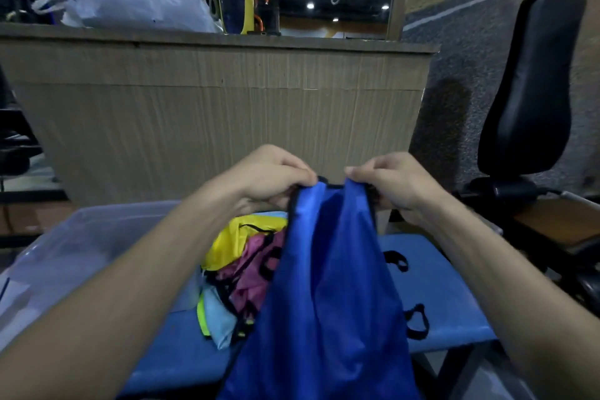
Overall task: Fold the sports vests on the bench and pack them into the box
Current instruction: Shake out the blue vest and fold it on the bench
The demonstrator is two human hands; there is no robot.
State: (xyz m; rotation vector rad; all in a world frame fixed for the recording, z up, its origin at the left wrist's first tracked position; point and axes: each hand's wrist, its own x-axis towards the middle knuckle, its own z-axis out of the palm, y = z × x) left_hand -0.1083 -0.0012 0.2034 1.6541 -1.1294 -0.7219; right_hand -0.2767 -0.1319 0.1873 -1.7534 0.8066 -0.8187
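Head cam: both hands are up in front of the wooden counter (220, 114), holding a blue vest (328, 286) by its black-trimmed top edge. Left hand (272, 178) has fingers curled, pinching one corner; right hand (393, 182) pinches the other, so the vest hangs down over the blue surface (454, 295). More vests sit in a messy pile (240, 269) (yellow, pink, light blue) on the surface just left of it, and the clear plastic box (81, 247) is further left.

What could go wrong, I reckon: that fabric looks slippery, so a fold could slide apart, or the hanging hem could snag the pile and drag it off. The black loops (415, 321) could tangle too.
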